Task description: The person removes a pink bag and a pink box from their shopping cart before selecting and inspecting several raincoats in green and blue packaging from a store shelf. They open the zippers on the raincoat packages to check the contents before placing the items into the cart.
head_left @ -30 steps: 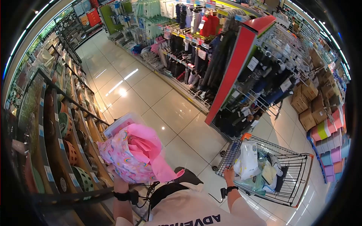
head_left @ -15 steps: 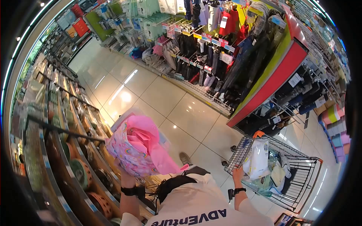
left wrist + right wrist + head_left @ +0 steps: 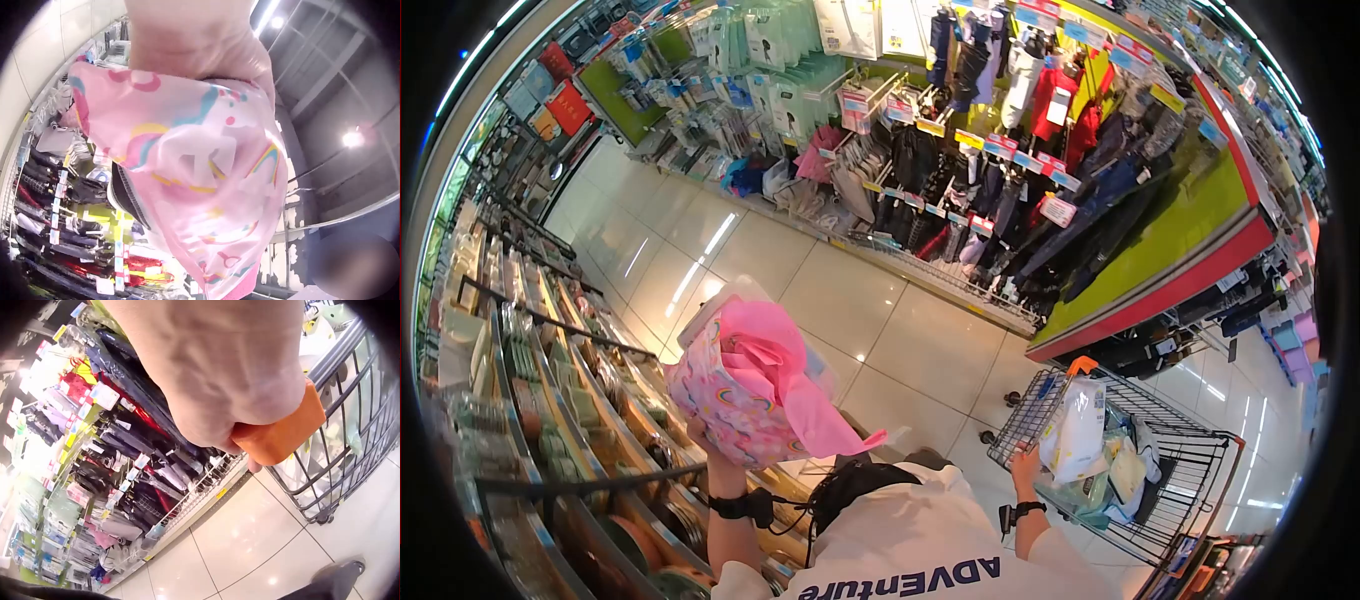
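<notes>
In the head view, my left hand holds up a bundled, shiny pink fabric item printed with unicorns and rainbows. A plain pink flap hangs from it toward my chest, and a pale, clear-looking package shows behind it. The left wrist view shows the hand against the printed fabric, its fingers hidden behind it. My right hand grips the shopping cart at its handle end. In the right wrist view, it curls over the orange corner piece.
White packages and other bagged goods lie in the cart. Shelves of dishes run along my left. Across the tiled aisle stands a rack of hanging umbrellas and packaged goods, with a red-edged end panel.
The head view has turned, so the umbrella rack appears larger and its end panel farther right. Both hands keep their holds, and the cart appears slightly farther right.
</notes>
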Available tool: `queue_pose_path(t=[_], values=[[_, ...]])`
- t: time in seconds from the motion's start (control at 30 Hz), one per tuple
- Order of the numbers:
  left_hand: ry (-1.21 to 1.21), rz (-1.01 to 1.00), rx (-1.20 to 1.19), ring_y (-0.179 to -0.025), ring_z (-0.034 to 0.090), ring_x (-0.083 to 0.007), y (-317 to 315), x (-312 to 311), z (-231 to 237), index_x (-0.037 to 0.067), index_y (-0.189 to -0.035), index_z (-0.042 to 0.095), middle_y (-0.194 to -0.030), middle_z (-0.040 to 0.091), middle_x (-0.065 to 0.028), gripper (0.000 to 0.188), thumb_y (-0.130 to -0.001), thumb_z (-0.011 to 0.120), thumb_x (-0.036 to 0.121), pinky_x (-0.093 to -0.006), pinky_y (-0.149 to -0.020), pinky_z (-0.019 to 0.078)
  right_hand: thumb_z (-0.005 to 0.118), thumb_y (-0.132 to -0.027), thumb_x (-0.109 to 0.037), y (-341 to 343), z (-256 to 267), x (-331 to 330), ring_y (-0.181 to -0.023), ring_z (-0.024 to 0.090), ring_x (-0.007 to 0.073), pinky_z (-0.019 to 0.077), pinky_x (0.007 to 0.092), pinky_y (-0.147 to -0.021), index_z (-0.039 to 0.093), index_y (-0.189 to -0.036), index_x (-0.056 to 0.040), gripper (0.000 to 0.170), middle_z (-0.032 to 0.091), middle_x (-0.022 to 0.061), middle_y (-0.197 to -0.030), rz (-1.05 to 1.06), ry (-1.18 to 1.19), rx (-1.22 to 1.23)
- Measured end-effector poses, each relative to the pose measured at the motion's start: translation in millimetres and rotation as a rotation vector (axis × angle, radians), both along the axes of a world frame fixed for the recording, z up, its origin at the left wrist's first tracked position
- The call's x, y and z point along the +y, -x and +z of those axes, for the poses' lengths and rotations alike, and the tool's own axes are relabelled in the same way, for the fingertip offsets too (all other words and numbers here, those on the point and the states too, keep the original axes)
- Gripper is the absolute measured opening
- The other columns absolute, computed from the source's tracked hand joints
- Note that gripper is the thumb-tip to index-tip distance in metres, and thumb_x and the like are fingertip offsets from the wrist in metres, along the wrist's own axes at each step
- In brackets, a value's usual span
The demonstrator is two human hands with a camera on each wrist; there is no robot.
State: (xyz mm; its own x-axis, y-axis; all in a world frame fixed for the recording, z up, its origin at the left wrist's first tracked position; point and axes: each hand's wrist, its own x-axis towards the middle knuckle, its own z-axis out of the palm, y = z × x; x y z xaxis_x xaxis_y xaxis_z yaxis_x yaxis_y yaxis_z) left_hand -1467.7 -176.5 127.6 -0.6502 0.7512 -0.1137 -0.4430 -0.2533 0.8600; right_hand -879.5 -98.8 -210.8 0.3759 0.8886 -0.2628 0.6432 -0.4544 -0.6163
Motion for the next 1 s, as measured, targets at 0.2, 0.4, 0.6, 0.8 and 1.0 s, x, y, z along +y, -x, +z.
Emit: queue_pose_path(t=[0.2, 0.4, 0.6, 0.8, 1.0], values=[[-0.026, -0.181, -0.158, -0.127, 0.041, -0.0221, 158.4, 32.5, -20.7, 0.01, -0.14, 0.037, -0.138, 0.043, -0.0047, 0.074, -0.086, 0.043, 0.061, -0.0405, -0.107, 0.0336, 0.051, -0.079, 0.003, 111.1, 12.0, 34.8, -0.063, 0.065, 0.0192, 0.052, 0.0307, -0.051, 0.044, -0.123, -0.0004, 0.044, 0.065, 0.011, -0.1, -0.137, -0.161, 0.24], [-0.054, -0.113, -0.162, -0.111, 0.053, -0.0251, 278.1, 90.5, -37.7, 0.01, -0.128, 0.047, -0.123, 0.054, -0.0065, 0.068, -0.08, 0.05, 0.058, -0.042, -0.094, 0.0455, 0.052, -0.082, -0.002, 205.6, 24.3, 71.7, -0.07, 0.068, 0.0221, 0.0564, 0.0373, -0.063, 0.053, -0.117, -0.0032, 0.035, 0.068, 0.009, -0.103, -0.148, 0.079, 0.151], [-0.105, -0.124, -0.191, -0.098, 0.06, -0.0247, 384.0, 155.9, -45.6, 0.012, -0.123, 0.052, -0.115, 0.059, -0.0081, 0.065, -0.083, 0.047, 0.063, -0.0414, -0.089, 0.0505, 0.054, -0.084, -0.004, 300.7, 2.7, 92.7, -0.06, 0.062, 0.0183, 0.0481, 0.0322, -0.048, 0.053, -0.111, -0.0052, 0.027, 0.064, 0.0078, -0.082, -0.192, -0.126, 0.004], [0.0, -0.151, -0.21, -0.102, 0.061, -0.0246, 470.3, 204.7, -41.0, 0.009, -0.124, 0.05, -0.121, 0.058, -0.0099, 0.067, -0.074, 0.071, 0.048, -0.041, -0.092, 0.0509, 0.064, -0.086, -0.022, 427.0, 81.4, 125.1, -0.091, 0.061, 0.0386, 0.0478, 0.049, -0.078, 0.053, -0.11, -0.0033, 0.032, 0.063, 0.0191, -0.103, -0.259, -0.036, -0.263], [-0.03, -0.244, -0.161, -0.104, 0.06, -0.024, 542.6, 267.3, -22.9, 0.008, -0.123, 0.05, -0.121, 0.058, -0.0097, 0.067, -0.071, 0.074, 0.043, -0.0402, -0.093, 0.0498, 0.065, -0.087, -0.021, 507.3, 85.5, 157.8, -0.085, 0.06, 0.0341, 0.0474, 0.0433, -0.078, 0.055, -0.105, -0.0023, 0.028, 0.06, 0.0148, -0.094, -0.348, -0.451, -0.709]])
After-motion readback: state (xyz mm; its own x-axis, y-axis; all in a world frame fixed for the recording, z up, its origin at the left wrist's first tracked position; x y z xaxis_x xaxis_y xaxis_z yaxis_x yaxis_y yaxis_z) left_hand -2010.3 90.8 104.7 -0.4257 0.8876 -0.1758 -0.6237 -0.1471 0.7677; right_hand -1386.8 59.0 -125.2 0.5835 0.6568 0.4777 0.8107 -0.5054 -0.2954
